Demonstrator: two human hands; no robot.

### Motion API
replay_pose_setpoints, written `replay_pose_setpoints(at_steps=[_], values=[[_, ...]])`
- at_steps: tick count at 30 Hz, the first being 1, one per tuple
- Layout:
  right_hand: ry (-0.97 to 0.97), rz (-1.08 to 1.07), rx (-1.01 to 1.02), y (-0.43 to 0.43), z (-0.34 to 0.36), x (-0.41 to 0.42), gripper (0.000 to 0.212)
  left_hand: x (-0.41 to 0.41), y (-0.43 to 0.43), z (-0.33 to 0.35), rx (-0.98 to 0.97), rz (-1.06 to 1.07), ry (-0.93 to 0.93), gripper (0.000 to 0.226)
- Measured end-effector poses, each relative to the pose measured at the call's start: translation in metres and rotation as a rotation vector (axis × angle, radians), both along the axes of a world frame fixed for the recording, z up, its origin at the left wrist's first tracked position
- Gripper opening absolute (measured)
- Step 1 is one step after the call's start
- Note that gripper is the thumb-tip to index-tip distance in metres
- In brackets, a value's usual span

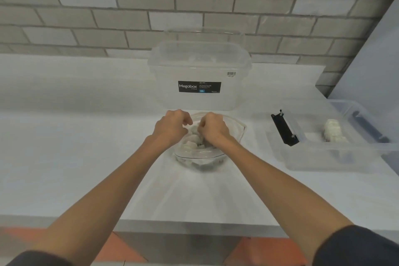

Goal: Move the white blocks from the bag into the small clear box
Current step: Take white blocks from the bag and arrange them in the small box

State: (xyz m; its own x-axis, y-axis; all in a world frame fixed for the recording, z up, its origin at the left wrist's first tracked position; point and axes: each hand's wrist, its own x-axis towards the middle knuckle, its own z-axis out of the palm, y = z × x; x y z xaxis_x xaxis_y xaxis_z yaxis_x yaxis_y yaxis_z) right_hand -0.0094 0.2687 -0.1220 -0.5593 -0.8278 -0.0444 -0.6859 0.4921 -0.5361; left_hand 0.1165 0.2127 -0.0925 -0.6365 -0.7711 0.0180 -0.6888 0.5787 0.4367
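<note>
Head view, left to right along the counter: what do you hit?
left hand → right hand → black latch → white blocks inside the small clear box. The bag and the Megabox tub overlap the hands, so they are left out.

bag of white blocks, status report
Left hand and right hand both pinching the bag mouth. White blocks still inside bag; some already in small clear box, right. Nothing in the way.
</note>
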Motion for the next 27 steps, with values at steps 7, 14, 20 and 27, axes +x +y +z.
replay_pose_setpoints(at_steps=[7, 14, 20, 27], values=[[-0.064, 0.062, -0.150, 0.024, 0.046, -0.014, 0.013, 0.004, -0.007, 0.016, 0.105, -0.042, 0.275, 0.016], [-0.172, 0.209, -0.215, 0.046, 0.094, -0.019, 0.017, -0.002, 0.004, 0.043, 0.209, -0.178, 0.509, 0.013], [-0.113, 0.210, -0.072, 0.032, 0.070, -0.019, 0.012, 0.002, 0.001, 0.043, 0.102, -0.114, 0.452, 0.004], [0.139, 0.165, 0.124, 0.008, 0.024, -0.001, 0.019, 0.020, -0.002, 0.036, 0.106, -0.026, 0.421, 0.006]])
